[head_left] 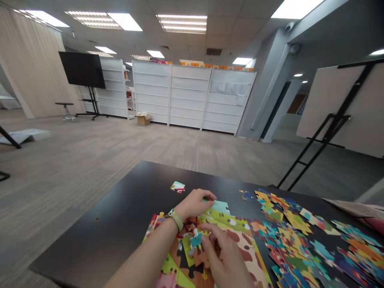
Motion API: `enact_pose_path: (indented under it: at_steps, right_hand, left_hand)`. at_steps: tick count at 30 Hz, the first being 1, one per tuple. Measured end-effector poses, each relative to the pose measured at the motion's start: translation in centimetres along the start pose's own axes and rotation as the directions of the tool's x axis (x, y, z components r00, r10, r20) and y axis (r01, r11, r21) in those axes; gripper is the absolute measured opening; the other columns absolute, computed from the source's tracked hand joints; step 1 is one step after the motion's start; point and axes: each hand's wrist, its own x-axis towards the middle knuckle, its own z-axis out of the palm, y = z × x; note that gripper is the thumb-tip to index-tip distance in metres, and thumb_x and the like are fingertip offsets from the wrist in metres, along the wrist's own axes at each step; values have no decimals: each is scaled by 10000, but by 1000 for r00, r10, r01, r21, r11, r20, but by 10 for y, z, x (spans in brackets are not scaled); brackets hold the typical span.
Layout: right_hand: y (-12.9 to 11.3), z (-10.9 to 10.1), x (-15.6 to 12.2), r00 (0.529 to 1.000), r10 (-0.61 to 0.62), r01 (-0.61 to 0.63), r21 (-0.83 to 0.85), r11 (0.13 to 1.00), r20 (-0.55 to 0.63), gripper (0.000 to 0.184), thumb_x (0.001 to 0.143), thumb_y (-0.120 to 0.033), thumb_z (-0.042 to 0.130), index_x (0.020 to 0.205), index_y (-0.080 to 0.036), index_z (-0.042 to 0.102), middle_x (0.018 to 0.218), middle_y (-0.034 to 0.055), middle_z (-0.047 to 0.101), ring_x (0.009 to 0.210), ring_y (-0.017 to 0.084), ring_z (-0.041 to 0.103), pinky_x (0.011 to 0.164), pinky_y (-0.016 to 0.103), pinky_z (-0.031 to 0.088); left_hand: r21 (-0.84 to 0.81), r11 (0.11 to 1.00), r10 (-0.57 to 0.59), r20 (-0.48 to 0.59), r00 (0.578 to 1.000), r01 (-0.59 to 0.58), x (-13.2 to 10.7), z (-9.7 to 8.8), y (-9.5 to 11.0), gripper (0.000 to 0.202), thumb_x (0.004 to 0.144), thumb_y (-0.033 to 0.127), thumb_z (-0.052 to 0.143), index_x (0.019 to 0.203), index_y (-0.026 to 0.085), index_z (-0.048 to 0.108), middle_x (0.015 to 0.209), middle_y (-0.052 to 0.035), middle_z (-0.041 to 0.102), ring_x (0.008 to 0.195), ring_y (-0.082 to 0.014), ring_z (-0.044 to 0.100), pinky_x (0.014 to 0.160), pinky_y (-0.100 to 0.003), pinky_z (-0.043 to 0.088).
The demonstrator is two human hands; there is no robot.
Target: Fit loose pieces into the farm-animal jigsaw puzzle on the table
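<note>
A partly joined jigsaw puzzle with bright cartoon animals lies on the dark table in front of me. My left hand, with a pale green watch on its wrist, rests at the puzzle's far edge. Its fingers are bent forward with a gap to the thumb, beside a light blue section. Over the middle of the puzzle, my right hand pinches a small teal and brown puzzle piece between thumb and fingers. Part of that piece is hidden by the hand.
A heap of loose puzzle pieces covers the right of the dark table. One single piece lies beyond my left hand. A whiteboard stand is off to the right; white shelves line the back.
</note>
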Motion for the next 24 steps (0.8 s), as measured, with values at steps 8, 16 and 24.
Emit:
enact_pose_path:
  at_steps: [8,16,24]
  right_hand:
    - [0,-20,-4,984,-15,-2,97,995,177,297,968,-513,479,1004,-259,627,871,19,681,806,210,645,753,299,506]
    - [10,-71,-11,980,137,-129,-58,990,145,258,889,-498,561,864,-248,620,732,5,617,684,198,628,620,273,505]
    - [-11,-8,-12,985,110,-111,6,994,133,208,858,-343,577,1022,-235,644,720,2,615,661,202,625,606,295,513]
  left_hand:
    - [-5,1000,-2,4,1000,2,-2,0,3,239,849,158,635,1044,186,770,1074,-48,779,1013,-199,707,956,-311,514]
    - [-1,1000,-9,9,1000,9,-3,-3,5,168,880,124,669,1027,160,742,1074,-50,769,1026,-200,705,977,-399,528]
    - [13,999,-30,10,999,30,-3,-1,5,200,875,130,642,1044,159,746,1071,-60,770,1017,-201,702,967,-380,524]
